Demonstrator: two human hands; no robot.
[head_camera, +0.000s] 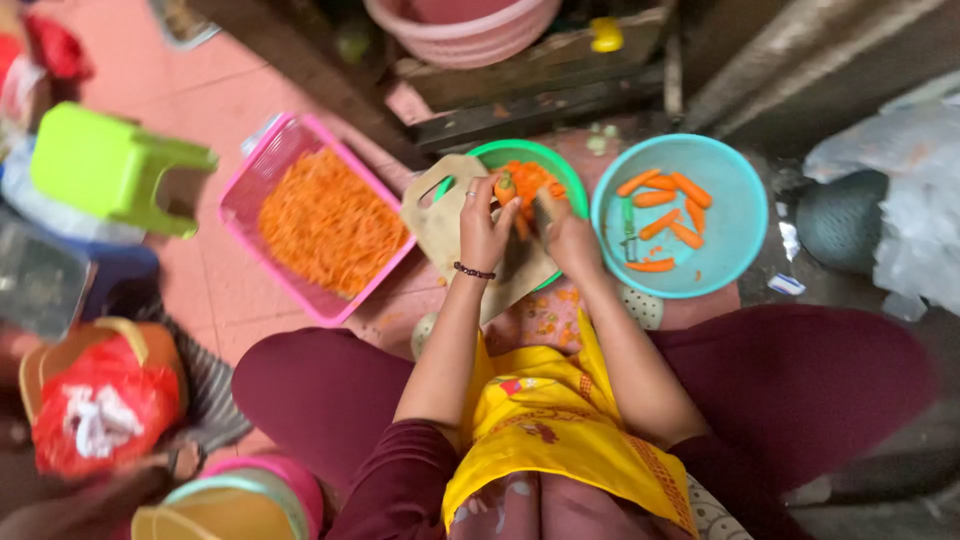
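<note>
The left hand (484, 228) has its fingers (470, 193) closed around a carrot (505, 186), holding it by its upper end just over a wooden cutting board (440, 220) that leans across the rim of a green bowl (562, 170). The right hand (566, 236) sits just beside those fingers, on the far side of the carrot; its fingers are curled shut around something blurred, and I cannot tell what it is. Under and just beyond both sets of fingers, the green bowl holds a heap of cut carrot pieces (528, 180). Outward from the right fingers stands a light blue bowl (730, 250) with several whole peeled carrots (668, 210) and a green peeler (629, 228) lying in it. Outward from the left fingers, on the tiled floor (200, 90), is a pink basket (250, 190) full of shredded carrot (330, 225). Well apart from the fingers on that same side are a lime green stool (110, 165) and, nearer the person, a red plastic bag (105, 410). A dark beaded bracelet (473, 271) circles the left wrist, and a yellow apron (545, 420) covers the lap.
</note>
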